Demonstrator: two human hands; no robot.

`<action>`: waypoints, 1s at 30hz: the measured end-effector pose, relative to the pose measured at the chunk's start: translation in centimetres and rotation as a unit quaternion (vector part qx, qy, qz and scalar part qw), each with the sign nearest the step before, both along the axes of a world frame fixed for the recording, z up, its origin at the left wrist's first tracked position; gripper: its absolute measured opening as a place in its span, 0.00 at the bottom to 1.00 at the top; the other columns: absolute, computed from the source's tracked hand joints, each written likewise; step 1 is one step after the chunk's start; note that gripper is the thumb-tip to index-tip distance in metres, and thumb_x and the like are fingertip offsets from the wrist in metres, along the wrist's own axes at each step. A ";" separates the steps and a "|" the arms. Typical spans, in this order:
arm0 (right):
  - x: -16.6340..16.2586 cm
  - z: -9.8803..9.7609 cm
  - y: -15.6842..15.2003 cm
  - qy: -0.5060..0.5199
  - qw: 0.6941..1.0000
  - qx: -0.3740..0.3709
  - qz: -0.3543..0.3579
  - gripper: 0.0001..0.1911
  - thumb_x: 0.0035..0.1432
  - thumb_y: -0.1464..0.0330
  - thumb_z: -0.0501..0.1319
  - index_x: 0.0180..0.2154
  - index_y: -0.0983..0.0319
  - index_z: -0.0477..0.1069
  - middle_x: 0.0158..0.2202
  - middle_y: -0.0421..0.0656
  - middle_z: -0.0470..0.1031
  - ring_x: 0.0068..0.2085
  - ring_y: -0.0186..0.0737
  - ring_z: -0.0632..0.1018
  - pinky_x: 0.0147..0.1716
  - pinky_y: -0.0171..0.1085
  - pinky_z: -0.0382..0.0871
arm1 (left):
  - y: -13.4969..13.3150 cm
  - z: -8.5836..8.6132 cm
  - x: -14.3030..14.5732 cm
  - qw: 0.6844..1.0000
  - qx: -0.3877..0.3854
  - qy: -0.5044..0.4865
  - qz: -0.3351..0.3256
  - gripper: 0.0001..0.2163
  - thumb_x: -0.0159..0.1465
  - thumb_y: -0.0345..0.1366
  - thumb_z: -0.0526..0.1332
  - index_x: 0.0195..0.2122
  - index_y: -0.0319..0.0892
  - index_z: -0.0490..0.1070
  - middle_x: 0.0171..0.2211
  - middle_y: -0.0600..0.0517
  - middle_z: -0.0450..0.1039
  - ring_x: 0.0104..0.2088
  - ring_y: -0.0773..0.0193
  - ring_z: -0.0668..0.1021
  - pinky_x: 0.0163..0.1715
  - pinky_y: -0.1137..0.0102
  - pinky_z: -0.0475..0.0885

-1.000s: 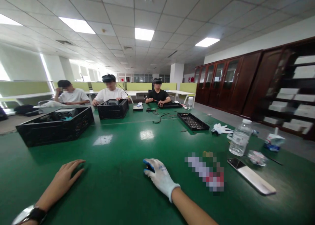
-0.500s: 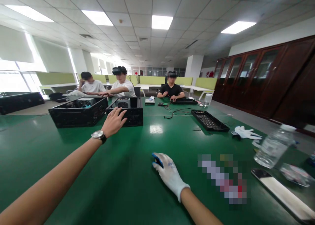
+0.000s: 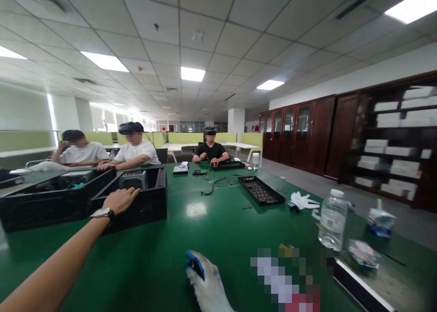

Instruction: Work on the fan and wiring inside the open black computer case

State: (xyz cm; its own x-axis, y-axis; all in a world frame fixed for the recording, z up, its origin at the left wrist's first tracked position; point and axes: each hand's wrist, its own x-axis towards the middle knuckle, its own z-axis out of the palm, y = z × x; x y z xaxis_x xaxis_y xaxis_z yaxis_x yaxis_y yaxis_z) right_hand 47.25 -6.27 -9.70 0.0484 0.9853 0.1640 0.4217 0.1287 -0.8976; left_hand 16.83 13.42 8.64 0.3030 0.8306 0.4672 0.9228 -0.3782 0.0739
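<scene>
The table (image 3: 218,230) was glossy green, the case (image 3: 150,202) matt black metal (perforated), the glove (image 3: 208,289) white knit cloth.

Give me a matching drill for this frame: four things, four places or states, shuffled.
1. left hand
2. right hand
3. water bottle
4. black tray

a. upright, right of the table
b. gloved, on the green top
c. on the rim of the black case
d. flat, mid-table, far side

Pairs: 1-c, 2-b, 3-a, 4-d
</scene>
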 end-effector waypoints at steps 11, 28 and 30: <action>2.4 0.5 1.6 0.217 0.972 0.066 -0.060 0.44 0.57 0.41 0.58 0.65 0.61 0.62 0.61 0.54 0.71 0.55 0.52 0.78 0.57 0.51 0.71 | -29.0 3.4 -3.6 0.938 -0.324 0.005 -0.122 0.20 0.73 0.54 0.48 0.59 0.60 0.71 0.54 0.57 0.76 0.53 0.55 0.78 0.54 0.63 0.73; 7.8 11.1 -10.5 0.177 0.981 0.035 0.070 0.33 0.56 0.51 0.69 0.60 0.54 0.70 0.55 0.51 0.77 0.54 0.53 0.80 0.54 0.52 0.73 | -24.5 -1.5 -0.4 0.884 -0.241 0.294 -0.272 0.37 0.43 0.44 0.78 0.57 0.53 0.72 0.57 0.39 0.69 0.53 0.36 0.75 0.51 0.45 0.72; 7.7 14.0 -11.2 0.135 0.987 0.031 0.076 0.32 0.55 0.50 0.69 0.59 0.55 0.71 0.52 0.52 0.79 0.51 0.55 0.81 0.52 0.54 0.74 | -25.2 -0.6 -1.2 0.890 -0.245 0.281 -0.263 0.41 0.43 0.45 0.78 0.60 0.53 0.69 0.57 0.40 0.67 0.51 0.39 0.77 0.48 0.50 0.75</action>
